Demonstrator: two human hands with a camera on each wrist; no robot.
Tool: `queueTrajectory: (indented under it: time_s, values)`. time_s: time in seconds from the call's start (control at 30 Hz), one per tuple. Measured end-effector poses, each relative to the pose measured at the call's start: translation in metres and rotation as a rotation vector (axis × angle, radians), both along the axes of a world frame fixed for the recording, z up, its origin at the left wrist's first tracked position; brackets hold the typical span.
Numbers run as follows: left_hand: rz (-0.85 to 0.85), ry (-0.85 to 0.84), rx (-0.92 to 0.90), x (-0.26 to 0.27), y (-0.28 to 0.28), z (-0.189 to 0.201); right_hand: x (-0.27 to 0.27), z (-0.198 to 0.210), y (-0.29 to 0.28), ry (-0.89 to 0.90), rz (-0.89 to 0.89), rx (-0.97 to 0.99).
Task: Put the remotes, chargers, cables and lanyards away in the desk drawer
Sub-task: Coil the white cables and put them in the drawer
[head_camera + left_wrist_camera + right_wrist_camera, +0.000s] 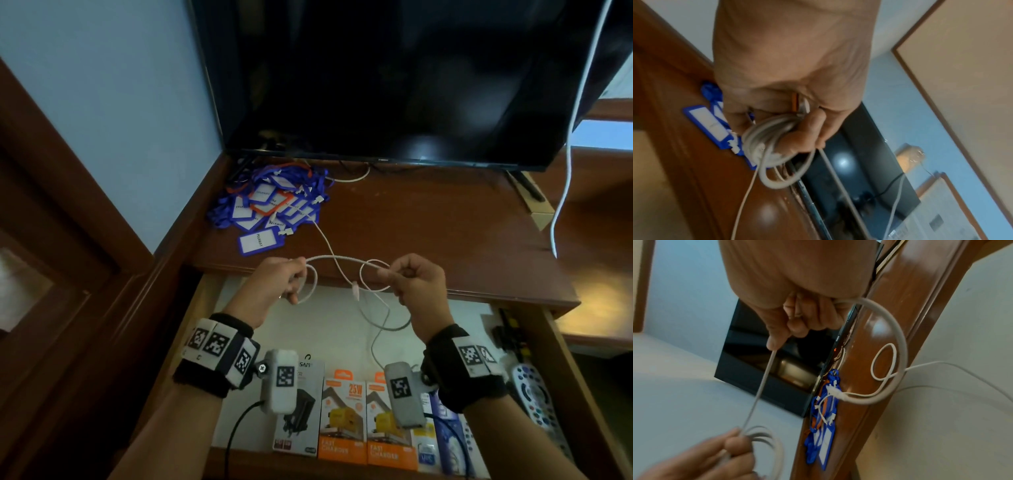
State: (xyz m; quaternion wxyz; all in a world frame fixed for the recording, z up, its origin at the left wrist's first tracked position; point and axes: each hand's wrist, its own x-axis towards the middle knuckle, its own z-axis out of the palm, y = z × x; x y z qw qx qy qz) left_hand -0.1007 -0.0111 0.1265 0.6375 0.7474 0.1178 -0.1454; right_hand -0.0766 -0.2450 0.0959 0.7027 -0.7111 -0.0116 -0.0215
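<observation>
Head view: left hand [279, 279] grips coiled cable [337, 260], right hand [419, 286] at 3 o'clock pinching its strand.

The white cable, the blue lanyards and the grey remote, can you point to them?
thin white cable [337, 257]: head view, the stretch between both hands.
pile of blue lanyards [270, 202]: head view, middle of the pile.
grey remote with coloured buttons [534, 394]: head view, its button face.
</observation>
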Motion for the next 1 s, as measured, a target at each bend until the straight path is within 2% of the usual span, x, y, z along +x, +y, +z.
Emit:
queueTrajectory:
  time_s: [0.13, 0.27, 0.37, 0.43, 0.53, 0.6, 0.67, 0.73, 0.87, 1.0]
  values:
    - [-0.198, 0.089, -0.123, -0.005, 0.008, -0.019, 0.007, 0.003, -0.007, -0.109, -0.068, -0.014]
    - [-0.16, 0.085, -0.151, -0.006, 0.006, -0.033, 0.011, -0.004, -0.008, -0.134, -0.093, -0.087]
    - [-0.133, 0.052, -0.184, -0.005, 0.009, -0.031, 0.008, -0.015, -0.01, -0.088, -0.091, -0.117]
    - [-0.001, 0.013, -0.266, -0.002, 0.015, -0.027, 0.004, -0.021, -0.007, -0.014, -0.022, -0.133]
    - [0.338, -0.038, -0.5, 0.006, 0.021, -0.019, -0.003, -0.03, 0.01, 0.099, 0.089, -0.123]
    - [0.493, -0.101, -0.623, 0.011, 0.022, -0.013, -0.003, -0.035, 0.023, 0.151, 0.1, -0.077]
    - [0.544, -0.167, -0.669, 0.013, 0.021, -0.007, 0.0, -0.037, 0.031, 0.183, 0.09, -0.07]
    - [0.52, -0.221, -0.692, 0.013, 0.02, -0.001, 0.004, -0.038, 0.038, 0.187, 0.093, -0.105]
    - [0.362, -0.282, -0.476, 0.016, 0.02, 0.005, 0.01, -0.032, 0.047, 0.141, 0.143, -0.26]
    - [0.261, -0.329, -0.064, 0.017, 0.022, 0.007, 0.005, -0.019, 0.05, 0.161, 0.33, -0.241]
